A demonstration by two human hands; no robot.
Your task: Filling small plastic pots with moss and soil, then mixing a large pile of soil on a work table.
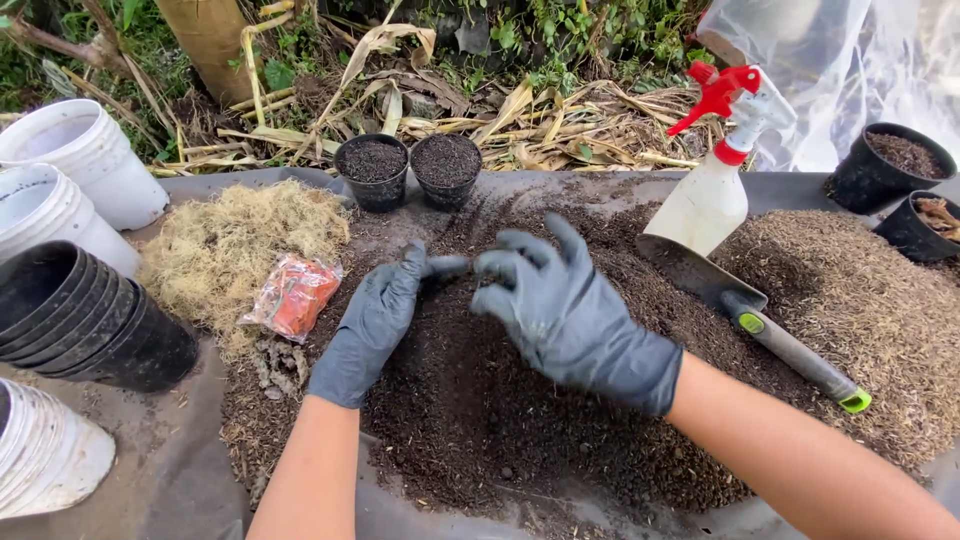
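- Left hand (pixel 372 325), gloved dark grey, resting palm-down on the soil (pixel 480 400); fingers together and flat, thumb stuck out toward the right hand, gripping nothing
- Right hand (pixel 570 315), same glove, held just above the soil; fingers (pixel 508 262) apart and curled, clamped on nothing; tips near the left thumb
- Soil heaped dark and crumbly in the middle of a grey sheet (pixel 180 470) spread over the bench
- Two small black pots (pixel 410 170) side by side at the far edge of the sheet; both filled to the rim with dark soil
- Two more black pots (pixel 890 180) far right; one holding brown mix, the other dry brown bits, partly cut off
- White buckets (pixel 70 170) far left, lying tilted; contents hidden
- Stack of black pots (pixel 90 320) on its side, left of the left hand; innermost seemingly empty
- Stack of white cups (pixel 45 455) at lower left, on its side
- Orange packet (pixel 295 297) just left of the left hand, at the edge of a pale moss pile (pixel 230 240)
- Trowel (pixel 760 325) lying on the soil right of the right hand, green-tipped handle; spray bottle (pixel 715 190), red trigger, standing just behind its blade
- Brown husk heap (pixel 860 300) on the right
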